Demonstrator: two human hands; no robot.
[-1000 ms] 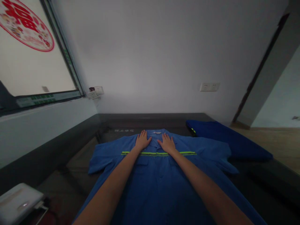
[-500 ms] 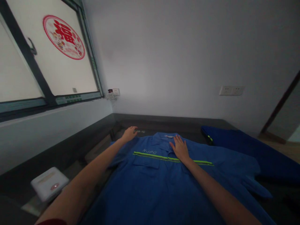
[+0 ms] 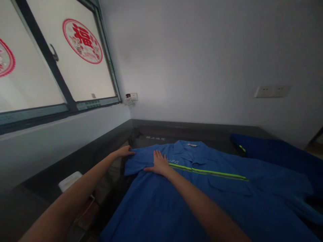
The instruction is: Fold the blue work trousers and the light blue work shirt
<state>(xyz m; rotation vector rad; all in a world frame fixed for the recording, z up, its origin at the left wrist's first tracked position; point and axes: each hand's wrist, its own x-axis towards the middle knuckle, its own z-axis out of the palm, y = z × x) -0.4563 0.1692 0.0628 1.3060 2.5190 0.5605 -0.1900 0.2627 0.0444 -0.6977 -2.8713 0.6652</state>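
A blue work jacket (image 3: 176,198) lies spread out, front up, with its collar toward the back wall. A yellow-green stripe crosses its chest, and white letters above the stripe are partly covered. My left hand (image 3: 124,151) is at the outer edge of the left-side sleeve (image 3: 137,159), its fingers closed on the cloth. My right hand (image 3: 159,163) rests flat on the jacket near the shoulder, fingers stretched out and thumb spread. The right-side sleeve reaches toward the right edge of the view.
Dark blue folded cloth (image 3: 272,148) lies behind the jacket on the right. A white box (image 3: 70,180) sits at the left, partly behind my left forearm. The dark surface (image 3: 164,131) has a raised rim along the wall. A window (image 3: 83,77) is on the left.
My left hand has come down and left onto the sleeve's edge. My right hand has moved left from beside the collar to the shoulder. The view has turned slightly.
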